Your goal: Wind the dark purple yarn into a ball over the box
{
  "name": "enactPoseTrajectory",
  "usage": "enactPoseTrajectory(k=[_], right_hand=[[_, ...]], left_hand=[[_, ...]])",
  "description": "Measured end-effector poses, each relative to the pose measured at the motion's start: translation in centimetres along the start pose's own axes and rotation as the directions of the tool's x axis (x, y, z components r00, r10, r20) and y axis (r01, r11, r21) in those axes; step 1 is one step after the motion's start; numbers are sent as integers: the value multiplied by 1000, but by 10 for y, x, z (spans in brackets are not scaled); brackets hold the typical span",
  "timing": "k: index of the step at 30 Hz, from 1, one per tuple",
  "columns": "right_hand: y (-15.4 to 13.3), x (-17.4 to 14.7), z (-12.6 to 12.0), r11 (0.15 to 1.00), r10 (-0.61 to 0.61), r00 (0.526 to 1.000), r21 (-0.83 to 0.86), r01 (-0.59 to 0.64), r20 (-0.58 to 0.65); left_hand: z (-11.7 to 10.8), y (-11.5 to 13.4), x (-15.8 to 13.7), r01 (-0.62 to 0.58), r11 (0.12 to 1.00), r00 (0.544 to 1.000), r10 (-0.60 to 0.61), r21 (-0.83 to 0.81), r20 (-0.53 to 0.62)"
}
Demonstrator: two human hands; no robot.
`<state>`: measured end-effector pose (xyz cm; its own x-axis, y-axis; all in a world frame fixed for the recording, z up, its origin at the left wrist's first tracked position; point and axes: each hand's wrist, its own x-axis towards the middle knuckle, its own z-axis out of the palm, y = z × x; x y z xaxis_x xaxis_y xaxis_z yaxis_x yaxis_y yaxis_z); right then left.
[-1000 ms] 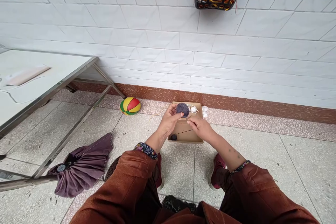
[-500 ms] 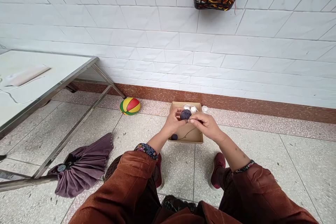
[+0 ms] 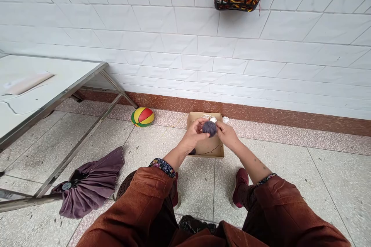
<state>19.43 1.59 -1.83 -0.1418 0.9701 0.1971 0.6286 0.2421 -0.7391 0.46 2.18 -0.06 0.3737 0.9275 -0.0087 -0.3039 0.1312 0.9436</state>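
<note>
A dark grey-purple ball of yarn (image 3: 209,128) is gripped between the thumb and fingers of my left hand (image 3: 194,134), above a shallow cardboard box (image 3: 210,151). At the ball's right edge, my right hand (image 3: 227,134) has its fingers pinched together on a yarn strand, though the strand itself is mostly hidden there. Inside the box, a dark strand runs along the bottom to a smaller dark ball (image 3: 192,152), partly covered by my left wrist. White yarn balls (image 3: 213,119) lie at the box's far side, partly hidden by the hands.
Another white ball (image 3: 225,119) rests on the floor just right of the box. To the left are a striped toy ball (image 3: 142,117), a folded purple umbrella (image 3: 91,187) and a metal-framed table (image 3: 52,69). A black basket (image 3: 242,4) hangs on the tiled wall.
My left hand has turned the yarn ball slightly to the right. My right hand has moved from in front of the ball up to its right side.
</note>
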Motion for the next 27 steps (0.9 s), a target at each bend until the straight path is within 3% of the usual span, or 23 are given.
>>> enactPoseTrajectory(k=[5,11,13,16,19,22,24,27], right_hand=[[-17,-13,15,985,-141,972,-68,156,187],[-49,-24,1,922,-372,870,23,386,324],[-56,-23,-9,918,-395,876,89,386,278],[-57,-17,-24,934,-343,930,150,324,132],[-48,-8,-33,956,-250,968,153,249,-14],[-31,0,-33,978,-158,982,118,170,-105],[-18,4,-28,990,-96,987,93,108,-128],[-2,5,-15,998,-8,999,56,10,-41]], left_hand=[[-15,-6,12,-31,990,969,-4,-136,-247],[-25,-9,14,5,1000,930,-11,-17,-368],[-24,-9,13,13,999,941,2,42,-339],[-20,-9,9,42,992,973,-14,121,-229],[-13,-9,5,56,974,997,-45,218,-55],[-6,-7,0,42,973,991,-69,226,114],[-2,-4,-2,36,988,981,-63,151,183],[0,1,-2,25,1000,972,-29,20,234]])
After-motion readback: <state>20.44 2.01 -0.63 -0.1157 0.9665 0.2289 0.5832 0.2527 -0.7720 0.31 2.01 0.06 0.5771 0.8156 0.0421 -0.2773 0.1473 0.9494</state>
